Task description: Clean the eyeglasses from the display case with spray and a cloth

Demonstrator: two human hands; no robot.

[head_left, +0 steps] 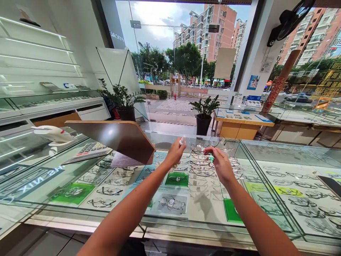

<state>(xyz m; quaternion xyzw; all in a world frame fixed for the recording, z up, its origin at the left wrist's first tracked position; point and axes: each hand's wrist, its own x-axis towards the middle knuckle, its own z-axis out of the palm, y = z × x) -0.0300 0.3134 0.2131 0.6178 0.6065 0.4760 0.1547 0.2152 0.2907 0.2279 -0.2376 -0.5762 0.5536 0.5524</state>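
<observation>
Over the glass display counter (157, 217), my left hand (176, 153) is closed around a small spray bottle; its white top (182, 141) shows above my fingers, and the rest is hidden in the grip. To the right, my right hand (221, 163) pinches a pair of eyeglasses (214, 145) with thin dark rims, held in the air. A bit of green shows by the fingertips there. The two hands are apart. Below them, under the glass, several rows of spectacle frames (204, 171) lie on a light base with green cards (177, 179).
A brown-backed mirror or board (114, 137) stands tilted on the counter at left, beside a printed booklet (89, 151) and a white object (53, 133). At the right edge lies a dark flat device (331, 185). Potted plants (204, 122) stand near the glass door.
</observation>
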